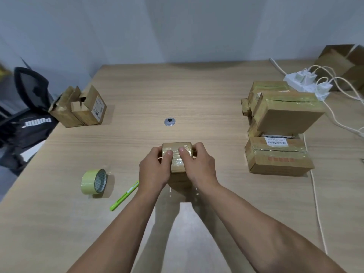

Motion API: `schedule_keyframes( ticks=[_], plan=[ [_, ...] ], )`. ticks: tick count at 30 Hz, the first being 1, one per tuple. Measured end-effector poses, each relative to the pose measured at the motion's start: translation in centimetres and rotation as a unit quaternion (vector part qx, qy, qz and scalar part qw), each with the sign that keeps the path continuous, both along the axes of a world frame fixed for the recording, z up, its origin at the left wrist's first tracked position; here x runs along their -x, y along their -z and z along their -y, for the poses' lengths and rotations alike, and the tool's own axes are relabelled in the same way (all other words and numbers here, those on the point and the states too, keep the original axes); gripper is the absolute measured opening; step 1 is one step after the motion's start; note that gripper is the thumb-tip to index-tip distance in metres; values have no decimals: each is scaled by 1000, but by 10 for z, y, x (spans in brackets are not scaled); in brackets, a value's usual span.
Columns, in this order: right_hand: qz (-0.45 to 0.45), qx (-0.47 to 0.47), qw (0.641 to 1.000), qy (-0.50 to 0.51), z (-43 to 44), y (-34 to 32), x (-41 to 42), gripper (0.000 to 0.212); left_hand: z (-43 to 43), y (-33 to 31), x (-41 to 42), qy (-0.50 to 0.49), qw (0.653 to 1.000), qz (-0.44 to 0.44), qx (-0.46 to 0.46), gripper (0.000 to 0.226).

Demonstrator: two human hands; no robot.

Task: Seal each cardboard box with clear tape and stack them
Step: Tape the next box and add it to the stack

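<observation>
- Leftmost, two open boxes [78, 110] sit at the desk's [149, 91] edge with their flaps up, unsealed by the look of them.
- Nearer us, the tape roll [94, 181] stands on edge. A green cutter [124, 196] lies between it and our left wrist, and neither is held.
- Our left hand [154, 171] grips the small box [176, 147], fingers wrapped round its left side and thumb pressed on top.
- That box is at mid-desk right in front of us and seems to stand on the surface. Glossy tape runs over its top and down the near face.
- Our right hand [200, 167] mirrors the left, fingers curled round the right side and thumb flat on the tape.
- We judge the step to be smoothing the tape. To do it well we should hold the box steady, push both thumbs outward from the seam, and rub the ends over the edges so no bubbles or loose corners remain.
- Far right, the stack [279, 123] of taped boxes looks crooked, so we should set this one on it squarely.
</observation>
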State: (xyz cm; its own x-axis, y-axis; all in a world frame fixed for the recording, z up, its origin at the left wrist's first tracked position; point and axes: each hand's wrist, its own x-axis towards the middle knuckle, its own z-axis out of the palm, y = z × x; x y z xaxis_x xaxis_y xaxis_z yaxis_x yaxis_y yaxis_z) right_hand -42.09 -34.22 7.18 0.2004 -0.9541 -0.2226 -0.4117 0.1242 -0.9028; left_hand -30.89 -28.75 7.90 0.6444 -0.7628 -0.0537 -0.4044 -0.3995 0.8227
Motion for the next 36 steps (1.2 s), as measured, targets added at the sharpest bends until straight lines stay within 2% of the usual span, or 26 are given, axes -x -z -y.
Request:
schedule_keyframes(
  ticks=[5, 14, 20, 30, 36],
  plan=[
    [-26, 25, 999, -20, 3, 0, 0, 33, 0, 4, -5, 0, 1000, 24, 8, 22],
    [-5, 32, 999, 2, 0, -3, 1, 38, 3, 5, -4, 5, 998, 63, -7, 29],
    [-34, 10, 999, -16, 3, -8, 0, 34, 10, -4, 2, -17, 999, 14, -34, 31],
    [-25, 23, 999, -10, 10, -7, -1, 37, 18, -3, -12, -9, 999, 28, -42, 29],
    [-17, 2, 1000, 0, 11, -7, 0, 39, 15, 1, -11, -17, 1000, -3, -19, 33]
  ],
)
